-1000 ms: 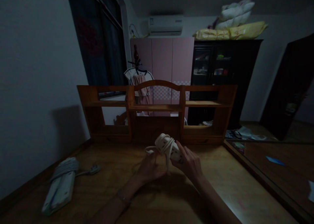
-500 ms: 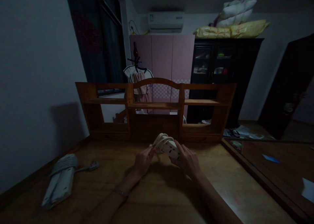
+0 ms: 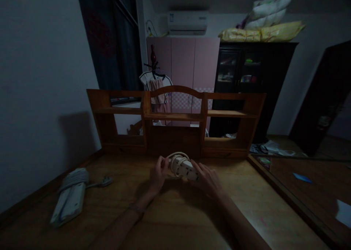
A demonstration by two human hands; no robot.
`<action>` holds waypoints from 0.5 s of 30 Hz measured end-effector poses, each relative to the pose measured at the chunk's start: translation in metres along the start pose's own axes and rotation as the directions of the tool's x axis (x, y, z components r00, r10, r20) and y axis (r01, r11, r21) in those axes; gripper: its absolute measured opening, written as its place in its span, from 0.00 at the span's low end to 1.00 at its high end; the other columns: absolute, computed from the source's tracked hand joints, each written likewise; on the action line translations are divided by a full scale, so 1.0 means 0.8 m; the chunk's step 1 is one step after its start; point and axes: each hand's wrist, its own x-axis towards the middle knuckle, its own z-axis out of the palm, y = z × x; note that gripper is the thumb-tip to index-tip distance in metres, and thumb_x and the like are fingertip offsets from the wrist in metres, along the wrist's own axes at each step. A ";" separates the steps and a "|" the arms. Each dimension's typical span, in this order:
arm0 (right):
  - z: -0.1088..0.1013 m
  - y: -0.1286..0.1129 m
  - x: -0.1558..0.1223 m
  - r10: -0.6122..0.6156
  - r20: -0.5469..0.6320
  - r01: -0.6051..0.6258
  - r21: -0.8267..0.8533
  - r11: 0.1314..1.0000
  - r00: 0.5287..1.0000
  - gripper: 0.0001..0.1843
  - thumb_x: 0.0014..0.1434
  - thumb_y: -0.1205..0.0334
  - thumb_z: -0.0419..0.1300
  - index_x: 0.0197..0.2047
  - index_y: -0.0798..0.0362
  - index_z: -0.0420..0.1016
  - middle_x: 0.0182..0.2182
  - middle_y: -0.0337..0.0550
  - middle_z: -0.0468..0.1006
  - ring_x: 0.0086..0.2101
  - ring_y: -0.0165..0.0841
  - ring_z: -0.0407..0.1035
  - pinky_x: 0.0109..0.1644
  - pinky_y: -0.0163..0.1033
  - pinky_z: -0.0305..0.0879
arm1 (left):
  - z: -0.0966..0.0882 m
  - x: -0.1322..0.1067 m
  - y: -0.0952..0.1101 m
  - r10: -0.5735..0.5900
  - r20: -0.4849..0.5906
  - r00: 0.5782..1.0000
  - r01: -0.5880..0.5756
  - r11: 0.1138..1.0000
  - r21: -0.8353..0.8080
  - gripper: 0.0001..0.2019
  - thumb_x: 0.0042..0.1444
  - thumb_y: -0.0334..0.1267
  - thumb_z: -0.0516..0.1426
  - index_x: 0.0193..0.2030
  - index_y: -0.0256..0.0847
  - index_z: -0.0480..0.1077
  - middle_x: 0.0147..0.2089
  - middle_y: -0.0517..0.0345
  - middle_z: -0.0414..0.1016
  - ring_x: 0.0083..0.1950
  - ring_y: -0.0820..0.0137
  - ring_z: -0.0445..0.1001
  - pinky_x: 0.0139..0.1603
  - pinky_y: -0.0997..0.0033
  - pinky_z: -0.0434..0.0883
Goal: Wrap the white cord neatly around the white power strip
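Note:
A white power strip (image 3: 189, 171) is held above the desk, its socket face turned towards me. My right hand (image 3: 207, 178) grips its right end, with the thumb side hidden behind it. A pale cord (image 3: 179, 158) is wound around the strip's left end, and one loop stands out above it. My left hand (image 3: 159, 173) is closed at the left of the strip, fingers pinched on the cord. On the left of the desk lies a second power strip (image 3: 70, 202), its grey-looking cord wrapped round the far end and its plug (image 3: 105, 181) pointing right.
A wooden shelf unit (image 3: 175, 116) stands along the back of the desk (image 3: 164, 224). The desk's raised right edge (image 3: 285, 199) borders a brown floor with papers (image 3: 344, 211) on it. A white wall (image 3: 41, 96) rises on the left.
My left hand has moved slightly up and left with the cord, and a loop now arcs wider above the strip. The strip has dipped a little. The view has shifted slightly.

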 end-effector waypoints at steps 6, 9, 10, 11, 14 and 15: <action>-0.003 -0.004 0.001 -0.088 -0.015 0.088 0.012 0.996 0.996 0.42 0.53 0.55 0.62 0.66 0.48 0.47 0.47 0.47 0.72 0.44 0.38 0.67 0.43 0.39 0.63 | -0.001 0.013 -0.024 -0.152 -0.033 0.988 0.139 0.959 -0.245 0.18 0.58 0.54 0.48 0.31 0.40 0.63 0.21 0.65 0.62 0.22 0.75 0.64 0.25 0.78 0.63; -0.004 -0.002 0.002 -0.072 -0.067 0.073 0.009 0.997 0.995 0.41 0.54 0.55 0.61 0.66 0.49 0.48 0.45 0.48 0.72 0.43 0.38 0.67 0.43 0.38 0.63 | 0.001 0.017 -0.036 -0.163 -0.035 0.986 0.150 0.959 -0.241 0.19 0.58 0.55 0.47 0.36 0.39 0.66 0.23 0.65 0.63 0.20 0.76 0.61 0.21 0.78 0.62; -0.004 -0.001 0.002 -0.058 -0.085 0.059 0.011 0.998 0.995 0.40 0.54 0.54 0.61 0.66 0.49 0.49 0.45 0.48 0.72 0.42 0.38 0.68 0.42 0.38 0.63 | 0.002 0.017 -0.039 -0.166 -0.036 0.985 0.153 0.958 -0.242 0.19 0.58 0.54 0.47 0.40 0.39 0.67 0.25 0.63 0.66 0.21 0.75 0.63 0.22 0.77 0.63; -0.003 0.000 0.002 -0.039 -0.100 0.040 0.013 0.999 0.994 0.39 0.54 0.54 0.60 0.66 0.50 0.49 0.44 0.48 0.72 0.42 0.37 0.68 0.42 0.37 0.63 | 0.002 0.017 -0.041 -0.162 -0.050 0.986 0.146 0.960 -0.238 0.19 0.59 0.52 0.48 0.44 0.39 0.66 0.30 0.60 0.68 0.24 0.74 0.66 0.24 0.76 0.65; -0.002 0.004 0.002 0.039 -0.140 -0.036 0.024 0.999 0.989 0.37 0.55 0.53 0.59 0.65 0.50 0.52 0.43 0.48 0.73 0.40 0.37 0.69 0.40 0.37 0.63 | 0.004 0.016 -0.038 -0.035 -0.159 0.987 0.018 0.994 -0.110 0.18 0.59 0.45 0.50 0.53 0.40 0.64 0.49 0.49 0.67 0.46 0.67 0.71 0.45 0.66 0.70; -0.002 0.004 0.002 0.062 -0.151 -0.058 0.028 0.998 0.987 0.37 0.55 0.53 0.59 0.65 0.51 0.52 0.43 0.48 0.73 0.40 0.38 0.69 0.40 0.37 0.63 | 0.004 0.016 -0.035 0.044 -0.186 0.982 -0.051 0.998 -0.029 0.18 0.59 0.42 0.50 0.55 0.41 0.63 0.54 0.48 0.63 0.53 0.64 0.67 0.53 0.62 0.67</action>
